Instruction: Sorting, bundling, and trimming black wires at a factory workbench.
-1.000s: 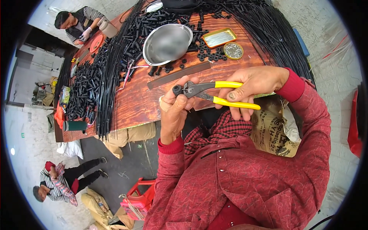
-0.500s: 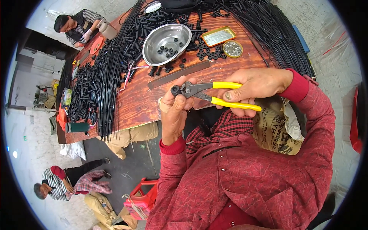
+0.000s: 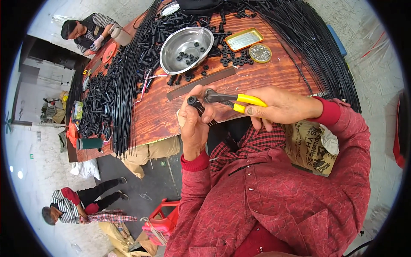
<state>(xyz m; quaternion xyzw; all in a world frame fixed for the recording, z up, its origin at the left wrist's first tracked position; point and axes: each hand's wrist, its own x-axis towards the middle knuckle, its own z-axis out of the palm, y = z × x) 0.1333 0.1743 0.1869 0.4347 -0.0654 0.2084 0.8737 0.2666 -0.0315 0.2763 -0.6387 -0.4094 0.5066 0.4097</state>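
In my left hand point(image 3: 193, 124) a black plastic tubular part point(image 3: 195, 103) is gripped between thumb and fingers, its round end tilted up. A bandage or tape wraps the left thumb side. My right hand point(image 3: 282, 104) closes around the yellow handles of a pair of cutting pliers point(image 3: 222, 98). Their dark jaws point left, close beside the black part and the left fingertips. Whether the jaws touch a wire cannot be made out. Beyond the hands lies a dark flat bar point(image 3: 201, 83) on the reddish wooden table point(image 3: 154, 115).
A steel bowl point(image 3: 168, 60) holds several black rings. Nearby are a yellow-rimmed tray point(image 3: 244, 39) of thin wires and a round tin point(image 3: 260, 53) of metal bits. Long black rods point(image 3: 122, 98) and heaped black parts flank them. One person point(image 3: 87, 34) works at the far left; another point(image 3: 68, 205) stands lower left.
The pliers have come off the end of the black part and their handles are closer together. The left hand has turned the part, showing more of its length. The standing person has shifted.
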